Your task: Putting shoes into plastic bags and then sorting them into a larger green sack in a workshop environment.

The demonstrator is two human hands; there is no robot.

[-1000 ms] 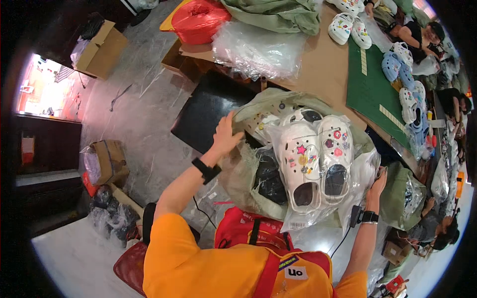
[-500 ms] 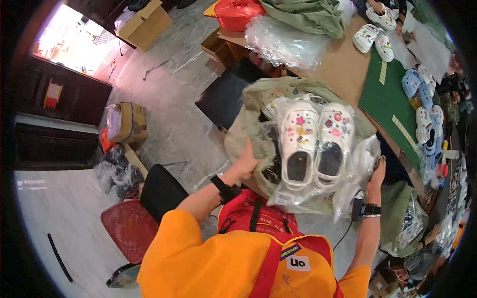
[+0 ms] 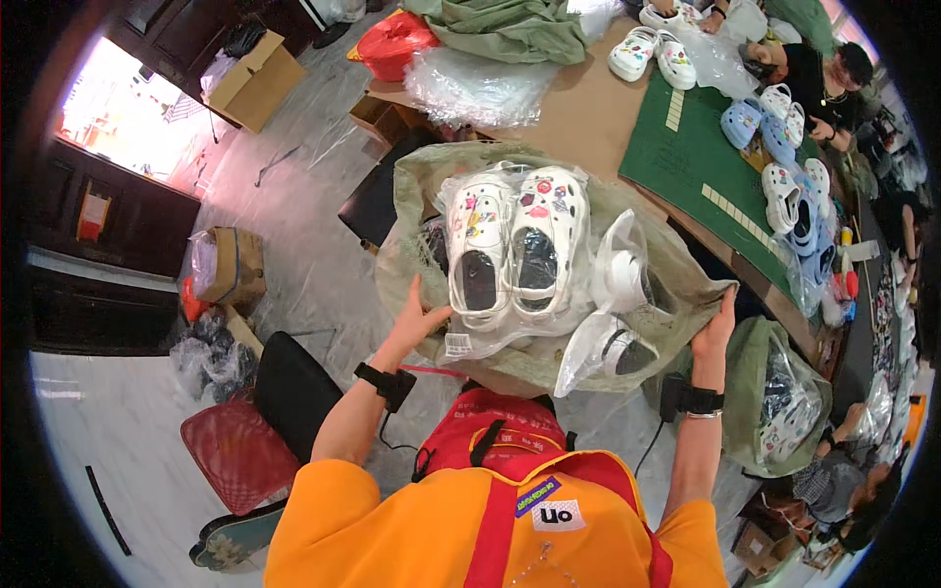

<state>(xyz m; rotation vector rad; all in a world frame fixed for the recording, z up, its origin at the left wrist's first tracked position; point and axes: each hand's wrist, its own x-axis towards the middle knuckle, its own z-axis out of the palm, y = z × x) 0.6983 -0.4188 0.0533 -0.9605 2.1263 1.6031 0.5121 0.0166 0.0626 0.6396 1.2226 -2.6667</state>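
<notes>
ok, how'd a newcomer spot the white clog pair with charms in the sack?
Find the big green sack between the person's left hand and right hand. At the left of its open mouth lies a pair of white clogs side by side in a clear bag. Bright charms stud their tops; the wrapped white shoes to their right show none.

Now rests the left hand [image 3: 407, 323] at the lower left edge of the green sack [image 3: 676, 263], down from the upper left edge a second ago, and draws the right edge well outward with the right hand [image 3: 714, 331], stretching the mouth wider than before. Brings the wrapped pair of white clogs [image 3: 534, 218] over toward the left side of the sack, leaving only a dark sliver of the black bundle [image 3: 434, 240] in sight. Opens to view two wrapped white shoes [image 3: 619, 279] beside the pair, in place of the crumpled white plastic seen there earlier.
</notes>
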